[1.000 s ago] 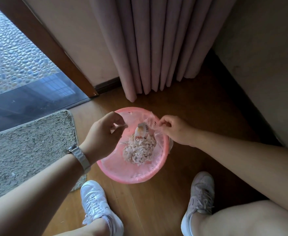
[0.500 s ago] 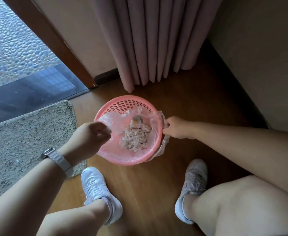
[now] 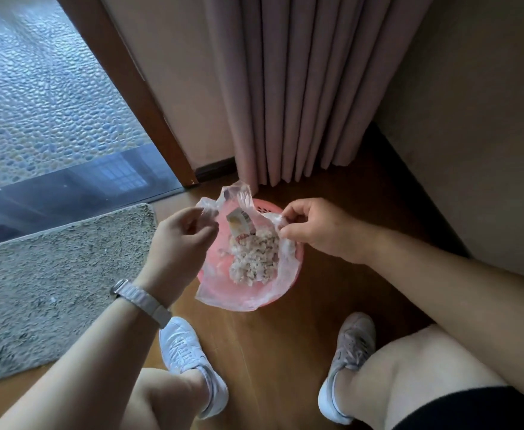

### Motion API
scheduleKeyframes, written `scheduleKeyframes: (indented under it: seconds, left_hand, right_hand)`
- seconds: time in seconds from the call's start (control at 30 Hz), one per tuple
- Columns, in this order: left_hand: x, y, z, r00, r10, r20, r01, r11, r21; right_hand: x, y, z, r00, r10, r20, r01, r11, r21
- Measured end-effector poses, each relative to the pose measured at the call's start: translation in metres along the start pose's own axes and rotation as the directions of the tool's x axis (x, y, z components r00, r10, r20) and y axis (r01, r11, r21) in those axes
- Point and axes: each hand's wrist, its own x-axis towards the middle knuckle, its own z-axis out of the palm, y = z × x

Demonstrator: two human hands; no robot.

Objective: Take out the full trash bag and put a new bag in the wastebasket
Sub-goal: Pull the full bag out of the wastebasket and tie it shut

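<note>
Clear thin plastic trash bag [image 3: 242, 301], pinched by left hand [image 3: 180, 240] and right hand [image 3: 313, 231], sits inside the round pink plastic wastebasket [image 3: 270, 208]; removal and relining are not yet done.

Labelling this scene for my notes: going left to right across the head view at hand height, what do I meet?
Rug → left hand → trash bag → right hand → wall.

Wooden floor [image 3: 264, 352] fills lower centre; grey rug [image 3: 53, 274] at left, pink curtain [image 3: 298, 88] top centre, glass door [image 3: 37, 103] upper left, beige wall [image 3: 471, 119] at right.
</note>
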Motion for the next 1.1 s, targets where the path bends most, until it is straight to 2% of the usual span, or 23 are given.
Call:
scheduleKeyframes:
  seconds: [0.07,0.1,0.23,0.33,0.43,0.53,0.63,0.8,0.9,1.0,1.1]
  left_hand:
    - [-0.009,0.005,-0.004,0.998,0.016,0.06,-0.012,0.998,-0.057]
    - [-0.013,0.007,-0.005,0.996,0.053,0.067,-0.05,0.998,-0.034]
    - [-0.02,0.021,-0.006,0.97,0.242,-0.001,-0.241,0.969,0.058]
    - [-0.019,0.024,-0.008,0.938,0.341,-0.052,-0.336,0.937,0.095]
    - [-0.014,0.022,-0.012,0.913,0.408,-0.015,-0.406,0.911,0.076]
    - [-0.002,0.02,-0.014,0.894,0.448,0.023,-0.448,0.894,0.0]
    - [0.012,0.017,-0.012,0.915,0.401,0.048,-0.39,0.908,-0.153]
    - [0.03,0.014,-0.003,0.932,0.359,0.054,-0.326,0.893,-0.311]
    - [0.035,0.016,0.006,0.931,0.352,0.1,-0.282,0.864,-0.416]
    - [0.038,0.02,0.016,0.932,0.34,0.124,-0.247,0.848,-0.469]
    - [0.038,0.023,0.024,0.942,0.301,0.146,-0.202,0.86,-0.469]
  right_hand:
    - [-0.008,-0.017,0.011,0.998,-0.035,-0.06,0.037,0.999,0.026]
    - [-0.01,-0.025,0.017,0.994,-0.063,-0.094,0.068,0.997,0.048]
    - [-0.014,-0.045,0.037,0.977,-0.112,-0.183,0.15,0.966,0.21]
    - [-0.013,-0.048,0.044,0.975,-0.114,-0.193,0.177,0.921,0.347]
    - [-0.006,-0.046,0.045,0.973,-0.087,-0.214,0.18,0.865,0.467]
    - [0.004,-0.046,0.046,0.985,-0.109,-0.137,0.166,0.828,0.536]
    - [0.016,-0.044,0.048,0.986,-0.139,-0.086,0.164,0.833,0.528]
    - [0.039,-0.037,0.049,0.984,-0.125,-0.127,0.168,0.889,0.425]
    - [0.046,-0.037,0.05,0.98,-0.133,-0.151,0.187,0.878,0.44]
    - [0.048,-0.036,0.05,0.974,-0.166,-0.152,0.219,0.85,0.479]
    - [0.047,-0.034,0.046,0.968,-0.167,-0.185,0.234,0.865,0.444]
